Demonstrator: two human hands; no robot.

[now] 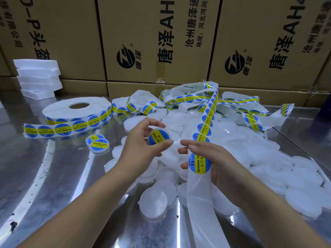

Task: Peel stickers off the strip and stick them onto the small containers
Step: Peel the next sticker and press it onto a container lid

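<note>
Your left hand (141,145) curls its thumb and fingertips round a small round translucent plastic container (159,137), held just above the heap with its blue-and-yellow labelled face turned toward you. Just to its right, not touching it, your right hand (220,163) pinches the long white sticker strip (206,126), thumb on top and fingers underneath. A round blue sticker with a yellow band (199,162) sits on the strip just below your thumb. Under that sticker the strip is bare and hangs down to the bottom edge of the view. Above your hand it climbs, full of stickers, to a loop near the boxes and then tangles across the back. Beneath both hands lies a heap of unlabelled translucent round containers (250,149), spreading to your right. To the left of the heap, two labelled containers (97,142) rest together on the shiny metal table (53,176). Beyond them lies the large white roll of stickers (77,111), flat on its side. A stack of white foam blocks (38,77) stands at the far left, against printed brown cardboard boxes (161,42).
</note>
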